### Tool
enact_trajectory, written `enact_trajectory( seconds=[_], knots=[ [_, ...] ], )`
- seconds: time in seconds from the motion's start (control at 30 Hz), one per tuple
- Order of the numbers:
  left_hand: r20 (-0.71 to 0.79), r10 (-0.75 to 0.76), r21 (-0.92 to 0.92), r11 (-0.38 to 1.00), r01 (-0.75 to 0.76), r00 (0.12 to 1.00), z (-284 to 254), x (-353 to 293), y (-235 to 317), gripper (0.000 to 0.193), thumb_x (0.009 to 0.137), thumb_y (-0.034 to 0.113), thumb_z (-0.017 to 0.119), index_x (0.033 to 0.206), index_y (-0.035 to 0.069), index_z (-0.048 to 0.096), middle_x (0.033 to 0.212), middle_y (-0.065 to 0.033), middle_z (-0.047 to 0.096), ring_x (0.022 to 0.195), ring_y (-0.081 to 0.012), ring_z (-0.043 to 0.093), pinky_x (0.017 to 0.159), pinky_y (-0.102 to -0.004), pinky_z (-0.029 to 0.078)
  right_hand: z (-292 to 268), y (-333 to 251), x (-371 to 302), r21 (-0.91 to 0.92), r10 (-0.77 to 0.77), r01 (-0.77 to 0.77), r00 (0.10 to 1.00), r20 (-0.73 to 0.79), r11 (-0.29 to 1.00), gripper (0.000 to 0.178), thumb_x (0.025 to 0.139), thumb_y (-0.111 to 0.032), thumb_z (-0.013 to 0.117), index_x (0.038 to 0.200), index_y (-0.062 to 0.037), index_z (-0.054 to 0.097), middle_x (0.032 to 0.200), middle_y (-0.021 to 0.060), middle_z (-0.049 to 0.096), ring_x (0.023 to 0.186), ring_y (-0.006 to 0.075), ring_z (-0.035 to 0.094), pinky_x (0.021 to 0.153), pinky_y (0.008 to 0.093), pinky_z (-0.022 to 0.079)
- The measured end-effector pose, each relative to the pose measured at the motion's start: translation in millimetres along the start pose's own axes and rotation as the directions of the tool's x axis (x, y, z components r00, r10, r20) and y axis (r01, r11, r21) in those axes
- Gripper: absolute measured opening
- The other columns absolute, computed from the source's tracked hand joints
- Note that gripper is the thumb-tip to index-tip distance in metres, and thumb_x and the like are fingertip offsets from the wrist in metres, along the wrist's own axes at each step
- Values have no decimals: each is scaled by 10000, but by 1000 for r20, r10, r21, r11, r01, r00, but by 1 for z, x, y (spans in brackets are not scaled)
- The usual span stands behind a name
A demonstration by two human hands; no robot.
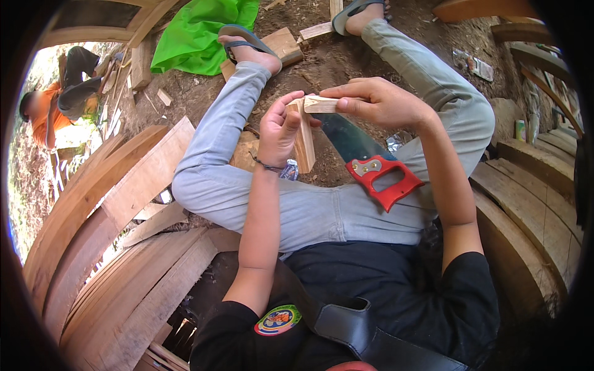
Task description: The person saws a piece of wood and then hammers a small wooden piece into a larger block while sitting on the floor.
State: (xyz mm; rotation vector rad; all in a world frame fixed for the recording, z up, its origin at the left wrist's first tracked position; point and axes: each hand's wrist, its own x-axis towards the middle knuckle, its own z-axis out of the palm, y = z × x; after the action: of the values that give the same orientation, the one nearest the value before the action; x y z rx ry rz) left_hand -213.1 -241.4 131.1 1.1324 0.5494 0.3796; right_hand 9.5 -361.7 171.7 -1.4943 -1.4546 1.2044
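Above my lap, my left hand (279,127) holds a pale wooden stick (304,145) between thumb and fingers, its long end pointing down toward me. My right hand (393,104) pinches a short wood block (320,104) between thumb and fingertips. Block and stick meet at the stick's upper end; whether they are joined there I cannot tell. A handsaw (386,183) with a red handle rests on my thigh, its dark blade reaching away under my right hand. My jeans (309,210) spread to both sides below the hands.
Curved planks (142,278) are stacked at my left, and more boards (526,204) lie at my right. Ahead on the dirt are a bright green cloth (198,37) and wood offcuts (281,46). A person in orange (46,117) is at the far left.
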Motion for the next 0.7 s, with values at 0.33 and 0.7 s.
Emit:
enact_trajectory(
  seconds=[0.33,0.7],
  knots=[
    [85,-86,354,934,51,993,-2,1,26,647,986,237,499,1528,11,229,1169,-30,536,971,-101,498,877,-237,409,37,44,9,189,-92,105,993,-78,976,461,1026,-316,480,1416,-68,472,1206,113,635,1062,183,584,924,335,464],
    [185,-363,491,839,234,913,-35,34,42,680,966,203,556,1543,67,224,973,63,479,809,-42,410,713,-200,380,49,40,16,545,141,-206,977,159,813,520,1044,-375,432,1469,-76,396,1110,62,623,981,109,559,881,273,463]
  ],
)
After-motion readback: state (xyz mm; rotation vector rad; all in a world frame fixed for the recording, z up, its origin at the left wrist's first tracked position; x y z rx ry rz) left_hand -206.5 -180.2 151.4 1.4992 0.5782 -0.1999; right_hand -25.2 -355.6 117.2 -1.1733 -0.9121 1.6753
